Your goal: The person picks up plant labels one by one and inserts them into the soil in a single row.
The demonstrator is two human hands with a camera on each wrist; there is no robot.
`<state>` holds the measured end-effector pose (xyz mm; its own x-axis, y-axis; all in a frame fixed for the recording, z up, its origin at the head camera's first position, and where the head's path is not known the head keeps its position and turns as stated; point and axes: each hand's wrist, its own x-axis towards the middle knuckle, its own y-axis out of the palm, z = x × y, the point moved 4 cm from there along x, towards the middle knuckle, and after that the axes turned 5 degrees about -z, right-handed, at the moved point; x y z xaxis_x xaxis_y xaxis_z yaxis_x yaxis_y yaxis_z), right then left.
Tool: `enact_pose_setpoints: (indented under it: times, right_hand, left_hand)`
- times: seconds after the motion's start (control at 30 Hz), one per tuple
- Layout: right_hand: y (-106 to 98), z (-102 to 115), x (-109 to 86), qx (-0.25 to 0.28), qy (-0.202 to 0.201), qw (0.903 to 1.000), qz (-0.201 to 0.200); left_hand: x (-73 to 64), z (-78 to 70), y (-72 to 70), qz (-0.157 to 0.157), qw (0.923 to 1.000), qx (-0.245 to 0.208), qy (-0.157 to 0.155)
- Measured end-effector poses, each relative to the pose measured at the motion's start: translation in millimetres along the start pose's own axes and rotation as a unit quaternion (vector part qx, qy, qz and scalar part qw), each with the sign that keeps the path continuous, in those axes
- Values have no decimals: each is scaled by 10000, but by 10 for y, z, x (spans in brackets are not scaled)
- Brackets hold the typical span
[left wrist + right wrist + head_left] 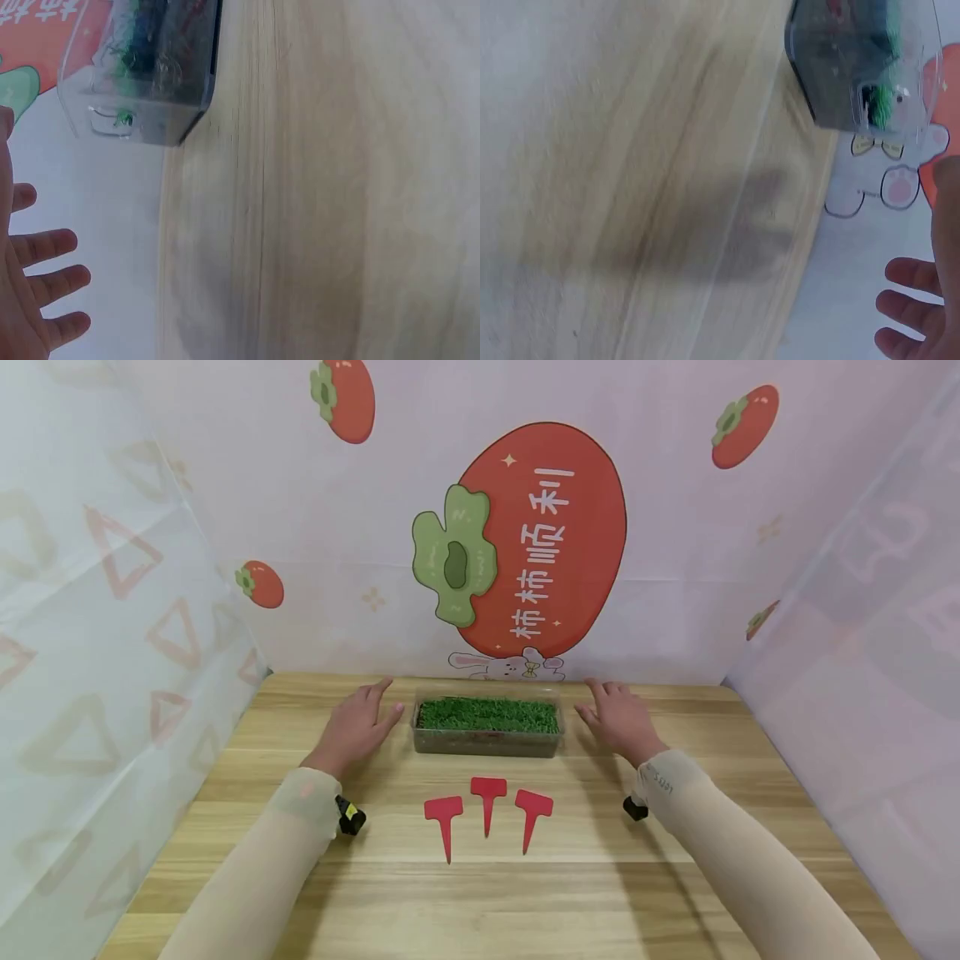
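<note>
Box [487,745], clear-walled and rectangular, set level on a wooden table [555,902] near the far edge, about midway between the left and right edges, its long side parallel to the far edge. Within it lies a mat of grass-like green [487,714] above a darker layer; the walls rise past the green.

The left hand [356,724] is raised between the box's left end and the table's far left corner, its grip wide: fingers spread, thumb pointing toward the box, just beside it and apart from it. The right hand [621,720] mirrors this on the side of the far right corner, its grip likewise wide, thumb toward the box's right end with a visible gap. In each wrist view the fingers are extended, and the nearer end of the box shows a small rounded outline in its wall.

On the near side of the box lie three red T-shaped markers: left [445,810], middle [488,790] and right [533,804]. Their heads face the far edge, their stems taper toward the near side, and the middle one lies farthest forward.

Pale sleeves [247,868] cover both forearms. Behind the far edge stands a backdrop [667,635] printed with red persimmons and white characters.
</note>
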<state>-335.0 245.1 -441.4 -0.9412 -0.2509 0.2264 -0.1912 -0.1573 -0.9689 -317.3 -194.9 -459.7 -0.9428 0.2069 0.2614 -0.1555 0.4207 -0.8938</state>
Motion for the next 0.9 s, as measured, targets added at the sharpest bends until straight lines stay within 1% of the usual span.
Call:
enact_pose_setpoints:
  times: [0.17, 0.3, 0.4, 0.53, 0.77, 0.9]
  right_hand:
    - [-20, 112, -56, 187, -192, 9993, -276]
    - [-43, 213, -68, 431, -265, 9981, -352]
    - [-15, 291, -62, 639, -272, 9971, -311]
    - [56, 350, -72, 869, -166, 9959, -178]
    - [55, 388, -85, 1036, 16, 9945, -139]
    - [62, 436, -87, 1066, 26, 9943, -89]
  left_hand:
    - [-37, -119, -35, -19, 9987, -476, 171]
    - [-50, -179, -32, -64, 9980, -589, 196]
    - [-70, -191, -12, -65, 9976, -681, 141]
    - [-106, -225, 4, -93, 9970, -770, 77]
    - [-131, -301, 22, -255, 9950, -959, 65]
    - [-152, -321, 50, -166, 9938, -1097, 23]
